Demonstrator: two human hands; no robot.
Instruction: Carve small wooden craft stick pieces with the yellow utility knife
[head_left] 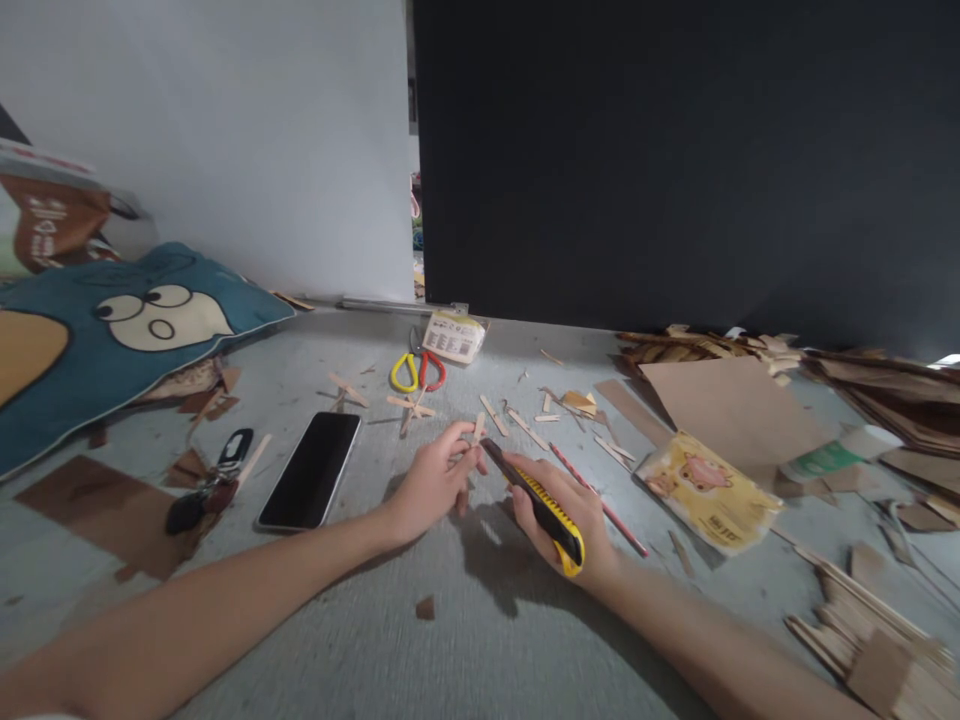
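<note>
My left hand (433, 482) pinches a short wooden craft stick (478, 428) between thumb and fingers, its end pointing up. My right hand (566, 515) is wrapped round a yellow and black utility knife (541, 500). The knife's front end is close to the stick; whether the blade touches it I cannot tell. Just beyond the hands lie cut wooden sticks (527, 428) and a small crossed-stick piece (411, 408). A red striped pencil (600, 500) rests beside my right hand.
A phone (309, 470) and keys (214, 485) lie to the left, below a blue pillow (165, 330). Scissors (418, 371) are at the back. On the right are a yellow packet (709, 490), a green-and-white tube (840, 453) and cardboard scraps (720, 405). A dark panel (675, 160) stands behind.
</note>
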